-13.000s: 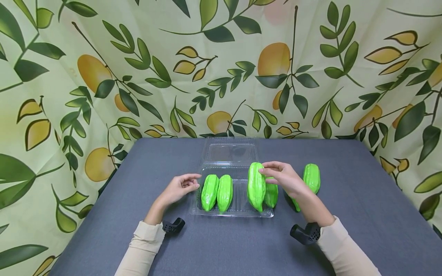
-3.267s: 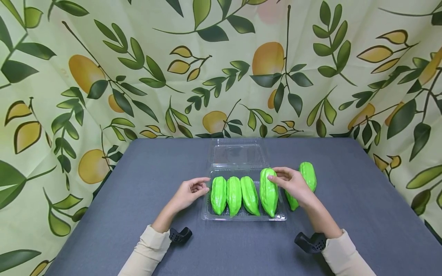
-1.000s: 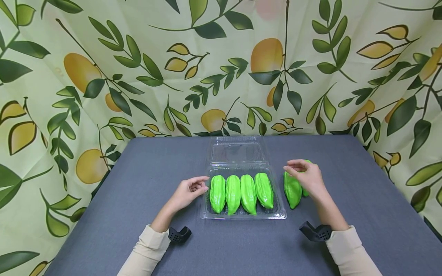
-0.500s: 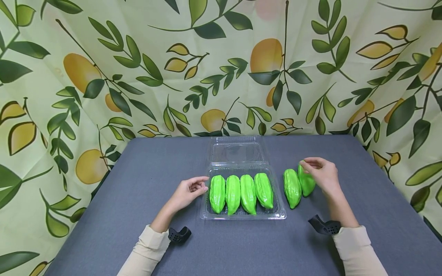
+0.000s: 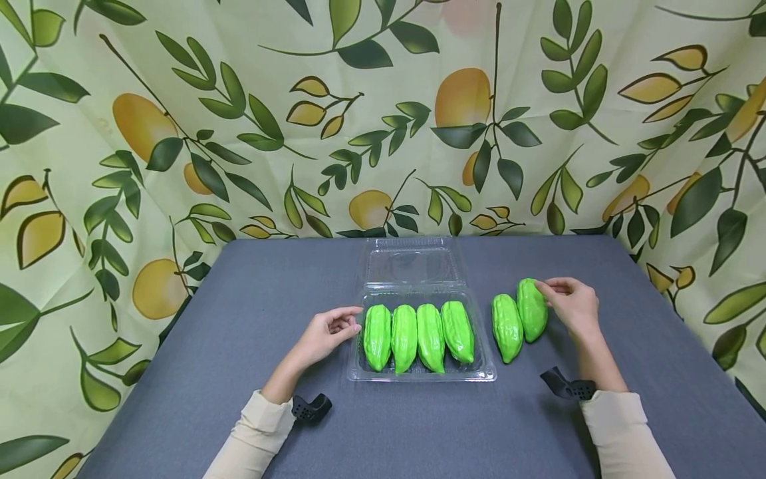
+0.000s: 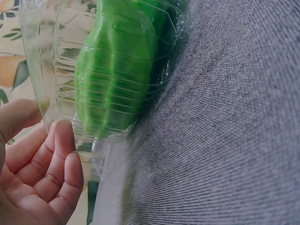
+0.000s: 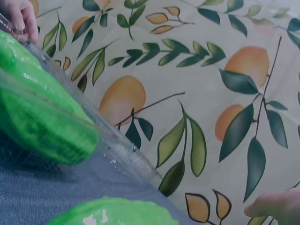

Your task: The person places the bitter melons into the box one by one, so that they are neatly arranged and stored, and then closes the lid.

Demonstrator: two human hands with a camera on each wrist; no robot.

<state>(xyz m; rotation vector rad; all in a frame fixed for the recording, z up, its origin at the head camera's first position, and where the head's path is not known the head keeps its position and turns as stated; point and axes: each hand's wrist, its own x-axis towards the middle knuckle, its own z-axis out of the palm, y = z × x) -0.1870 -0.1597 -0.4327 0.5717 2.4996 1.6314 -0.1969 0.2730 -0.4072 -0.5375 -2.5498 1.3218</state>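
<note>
A clear plastic clamshell container (image 5: 421, 376) stands with its lid back, holding a row of several bright green, ridged gourds (image 5: 378, 336). My left hand (image 5: 323, 337) holds the container's left rim. In the left wrist view, the thumb and curled fingers of the left hand (image 6: 44, 168) lie about that rim, beside a green gourd (image 6: 117, 79). Two loose gourds lie side by side right of the container. My right hand (image 5: 572, 306) has its thumb at the top of the farther right gourd (image 5: 531, 313). The other loose gourd (image 5: 507, 329) is untouched.
The lid (image 5: 413, 263) lies toward the back of the grey cloth-covered table (image 5: 269, 286). A patterned curtain (image 5: 383, 120) with leaves and orange fruit hangs behind the table. Each wrist carries a black camera mount (image 5: 312, 407).
Since the oldest frame, more gourds have gone into the container. In the last second my right hand has moved right, from over the loose gourds to the right one's edge. My left hand has stayed.
</note>
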